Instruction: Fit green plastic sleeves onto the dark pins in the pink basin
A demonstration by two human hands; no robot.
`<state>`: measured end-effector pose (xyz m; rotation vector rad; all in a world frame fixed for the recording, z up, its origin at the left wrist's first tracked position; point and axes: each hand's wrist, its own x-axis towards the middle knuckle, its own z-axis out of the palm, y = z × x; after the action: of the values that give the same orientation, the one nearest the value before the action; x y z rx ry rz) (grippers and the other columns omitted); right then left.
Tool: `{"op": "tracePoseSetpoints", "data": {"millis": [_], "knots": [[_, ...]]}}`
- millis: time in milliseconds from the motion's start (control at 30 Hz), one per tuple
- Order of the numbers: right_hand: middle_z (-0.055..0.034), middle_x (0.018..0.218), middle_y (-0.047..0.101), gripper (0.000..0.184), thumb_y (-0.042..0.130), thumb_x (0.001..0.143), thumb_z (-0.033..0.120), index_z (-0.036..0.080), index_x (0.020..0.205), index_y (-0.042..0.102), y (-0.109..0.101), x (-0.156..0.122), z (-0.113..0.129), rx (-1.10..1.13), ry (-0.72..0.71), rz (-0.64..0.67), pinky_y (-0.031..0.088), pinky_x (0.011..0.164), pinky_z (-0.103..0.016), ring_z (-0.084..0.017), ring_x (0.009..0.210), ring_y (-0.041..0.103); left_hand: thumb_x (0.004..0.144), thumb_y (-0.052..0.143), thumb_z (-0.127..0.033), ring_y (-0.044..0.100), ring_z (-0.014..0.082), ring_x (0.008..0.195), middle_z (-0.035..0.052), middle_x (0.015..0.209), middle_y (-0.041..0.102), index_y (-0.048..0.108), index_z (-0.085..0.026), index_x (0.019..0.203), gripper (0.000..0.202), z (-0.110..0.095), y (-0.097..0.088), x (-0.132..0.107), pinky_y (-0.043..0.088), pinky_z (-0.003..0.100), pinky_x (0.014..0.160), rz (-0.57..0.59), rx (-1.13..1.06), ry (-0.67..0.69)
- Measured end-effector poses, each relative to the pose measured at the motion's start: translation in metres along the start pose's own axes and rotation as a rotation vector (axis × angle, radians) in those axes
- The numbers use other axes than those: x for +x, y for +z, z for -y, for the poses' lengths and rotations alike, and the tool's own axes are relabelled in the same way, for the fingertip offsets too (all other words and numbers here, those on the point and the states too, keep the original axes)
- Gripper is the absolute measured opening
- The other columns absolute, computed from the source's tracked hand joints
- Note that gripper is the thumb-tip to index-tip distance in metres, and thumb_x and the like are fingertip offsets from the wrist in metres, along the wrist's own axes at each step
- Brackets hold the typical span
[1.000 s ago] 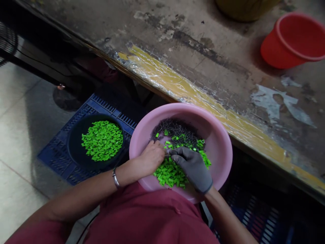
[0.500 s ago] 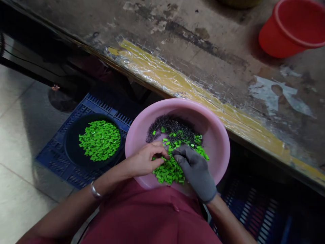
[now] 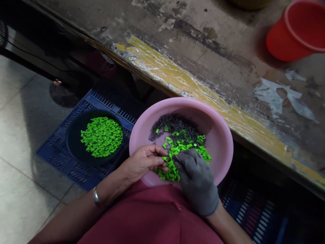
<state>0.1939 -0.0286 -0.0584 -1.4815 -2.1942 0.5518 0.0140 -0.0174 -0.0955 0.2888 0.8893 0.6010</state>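
Observation:
A pink basin (image 3: 220, 149) rests on my lap and holds a heap of small green plastic pieces (image 3: 177, 149) beside a patch of small dark springs (image 3: 175, 125). My bare left hand (image 3: 142, 162) is over the basin's near left side, its fingers pinched on one green piece. My right hand (image 3: 196, 179), in a grey glove, meets it over the green heap with its fingers curled; what they hold is hidden. The two hands' fingertips touch.
A black bowl (image 3: 73, 135) of green pieces (image 3: 101, 136) sits on a blue crate (image 3: 63, 162) on the tiled floor at left. A worn workbench (image 3: 203, 57) with a yellow taped edge runs ahead. A red bucket (image 3: 294, 34) stands at its far right.
Both hands have drawn back toward my body over the near part of the green heap. The left fingers have gone from flat on the pieces to a pinch.

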Motion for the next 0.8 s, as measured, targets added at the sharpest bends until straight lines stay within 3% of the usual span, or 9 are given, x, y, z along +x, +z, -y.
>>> {"op": "tracePoseSetpoints", "data": {"millis": [300, 467, 633, 800], "knots": [[-0.0079, 0.082, 0.064, 0.025, 0.040, 0.090, 0.011, 0.018, 0.088, 0.064, -0.004, 0.001, 0.010, -0.299, -0.163, 0.053, 0.044, 0.066, -0.033, -0.021, 0.075, 0.051, 0.068, 0.078, -0.029, 0.061, 0.0110, 0.056, -0.0003, 0.065, 0.063, 0.058, -0.013, 0.087, 0.032, 0.003, -0.002, -0.001, 0.052, 0.025, 0.058, 0.050, -0.039, -0.009], [-0.0059, 0.080, 0.063, 0.023, 0.041, 0.090, 0.012, 0.019, 0.086, 0.062, -0.001, 0.000, 0.012, -0.274, -0.116, 0.038, 0.042, 0.068, -0.032, -0.020, 0.075, 0.052, 0.067, 0.078, -0.030, 0.060, 0.0110, 0.054, -0.0010, 0.061, 0.062, 0.057, -0.013, 0.084, 0.032, 0.007, 0.000, -0.001, 0.051, 0.024, 0.056, 0.047, -0.053, -0.018], [-0.0051, 0.072, 0.060, 0.020, 0.045, 0.091, 0.018, 0.019, 0.076, 0.058, 0.006, -0.004, 0.013, -0.246, -0.040, -0.033, 0.036, 0.062, -0.031, -0.019, 0.068, 0.051, 0.070, 0.074, -0.029, 0.062, 0.0121, 0.055, -0.0010, 0.063, 0.063, 0.059, -0.014, 0.083, 0.025, 0.013, 0.006, 0.000, 0.051, 0.025, 0.056, -0.039, 0.019, 0.131], [-0.0051, 0.067, 0.057, 0.026, 0.043, 0.091, 0.020, 0.020, 0.070, 0.057, 0.012, -0.001, 0.014, -0.317, 0.021, 0.020, 0.033, 0.062, -0.032, -0.020, 0.066, 0.049, 0.073, 0.070, -0.024, 0.063, 0.0130, 0.057, -0.0001, 0.065, 0.065, 0.062, -0.014, 0.081, 0.015, 0.018, 0.013, 0.001, 0.051, 0.026, 0.059, -0.115, 0.144, 0.274]]}}
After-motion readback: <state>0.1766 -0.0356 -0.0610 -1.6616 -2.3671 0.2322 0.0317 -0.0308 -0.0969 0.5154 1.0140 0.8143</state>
